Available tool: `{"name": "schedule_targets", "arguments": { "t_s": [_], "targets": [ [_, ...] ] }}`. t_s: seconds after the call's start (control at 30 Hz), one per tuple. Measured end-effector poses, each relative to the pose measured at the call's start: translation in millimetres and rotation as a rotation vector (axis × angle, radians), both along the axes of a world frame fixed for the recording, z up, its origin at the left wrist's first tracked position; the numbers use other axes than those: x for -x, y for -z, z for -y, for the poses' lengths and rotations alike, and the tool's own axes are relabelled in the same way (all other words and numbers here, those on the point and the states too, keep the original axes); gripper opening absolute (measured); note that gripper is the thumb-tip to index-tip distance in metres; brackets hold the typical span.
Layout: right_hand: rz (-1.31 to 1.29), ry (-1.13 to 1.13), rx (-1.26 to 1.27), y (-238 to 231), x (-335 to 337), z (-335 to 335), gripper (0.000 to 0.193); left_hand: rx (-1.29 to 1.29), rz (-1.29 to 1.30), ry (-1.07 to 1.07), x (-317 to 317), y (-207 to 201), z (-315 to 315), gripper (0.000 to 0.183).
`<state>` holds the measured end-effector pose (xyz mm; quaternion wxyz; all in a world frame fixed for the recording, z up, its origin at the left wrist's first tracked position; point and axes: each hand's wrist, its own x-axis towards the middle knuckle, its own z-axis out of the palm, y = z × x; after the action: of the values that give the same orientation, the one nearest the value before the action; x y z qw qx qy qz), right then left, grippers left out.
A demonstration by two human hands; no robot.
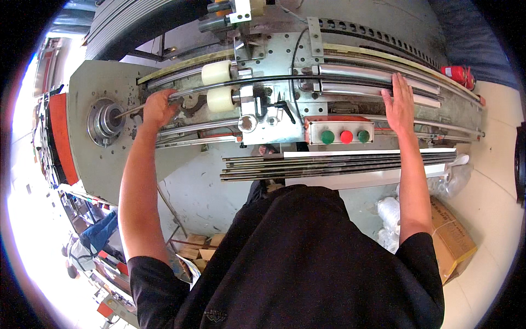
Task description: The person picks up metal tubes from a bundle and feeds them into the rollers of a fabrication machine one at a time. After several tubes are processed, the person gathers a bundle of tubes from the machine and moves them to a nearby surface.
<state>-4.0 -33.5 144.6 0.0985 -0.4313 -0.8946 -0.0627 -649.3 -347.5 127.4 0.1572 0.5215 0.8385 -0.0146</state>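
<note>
A long thin dark rod (268, 79) runs across the machine, from the round metal chuck (98, 123) at the left, over the carriage (274, 57), toward the right. My left hand (159, 109) is closed around the rod near the chuck. Two cream-white rollers (219, 101) sit on either side of the rod, just right of that hand. At the right end, my right hand (402, 104) lies with its fingers stretched out over the rod's far part, beside two shiny cylinders (350, 71). Whether its palm presses on the rod is hidden.
In front of the carriage is a control box (315, 132) with green and red buttons and a black lever handle (285, 109) behind it. Several similar rods (252, 170) lie near my body, partly on a white tray (361, 179). A cardboard box (452, 238) and plastic wrap (389, 214) are at the right.
</note>
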Motion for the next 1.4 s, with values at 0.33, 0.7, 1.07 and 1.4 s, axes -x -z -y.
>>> {"name": "schedule_targets", "arguments": {
  "t_s": [0.33, 0.7, 1.07, 1.4],
  "targets": [
    [-0.078, -0.114, 0.027, -6.3, 59.4, 44.1, 0.064, -0.012, 0.046, 0.140, -55.4, -7.5, -33.1, 0.046],
    [-0.050, -0.182, 0.065, -10.7, 118.4, 81.6, 0.062, -0.096, 0.035, 0.219, -78.6, -10.6, -41.8, 0.051],
    [-0.053, -0.107, 0.079, -12.5, 112.8, 83.5, 0.061, -0.029, 0.004, 0.068, 52.5, 9.0, 33.1, 0.054],
    [-0.038, -0.028, 0.081, -13.1, 119.5, 87.5, 0.060, 0.097, 0.025, 0.119, 17.9, -2.8, 0.3, 0.044]
  ]
}}
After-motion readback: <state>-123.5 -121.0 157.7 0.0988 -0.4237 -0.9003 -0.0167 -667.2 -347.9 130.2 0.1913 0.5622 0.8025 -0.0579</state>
